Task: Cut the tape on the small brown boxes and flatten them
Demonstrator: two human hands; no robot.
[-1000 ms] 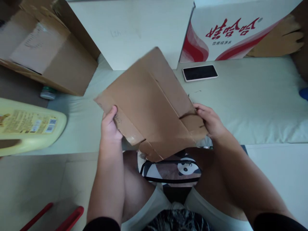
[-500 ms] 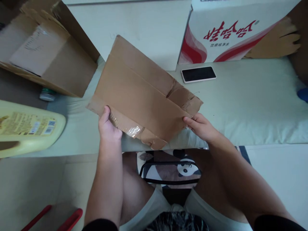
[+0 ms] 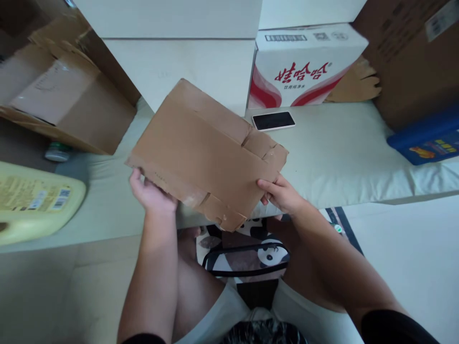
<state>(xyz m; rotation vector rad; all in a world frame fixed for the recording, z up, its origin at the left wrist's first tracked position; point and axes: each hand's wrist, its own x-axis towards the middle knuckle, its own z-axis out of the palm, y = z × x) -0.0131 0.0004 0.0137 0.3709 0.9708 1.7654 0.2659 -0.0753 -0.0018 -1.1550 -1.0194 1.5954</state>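
A flattened brown cardboard box (image 3: 204, 148) with creased, torn flaps is held tilted above the edge of the padded bench. My left hand (image 3: 152, 192) supports its lower left edge from below, most fingers hidden under the cardboard. At the right corner my right hand (image 3: 281, 192) pinches the cardboard, thumb on top. Beyond the right end of the cardboard a phone (image 3: 273, 121) with a dark screen lies on the bench.
The bench (image 3: 333, 157) has a pale green cover. A white and red carton (image 3: 304, 71) stands at the back, a blue container (image 3: 426, 143) at right. On the left are an open cardboard box (image 3: 96, 105) and a pale yellow jug (image 3: 39, 200). A panda-patterned item (image 3: 247, 258) shows between my legs.
My left thumb has left the top of the cardboard, and that hand now sits lower at its left corner. The lower flap lies flatter. The view has shifted, showing more at the right.
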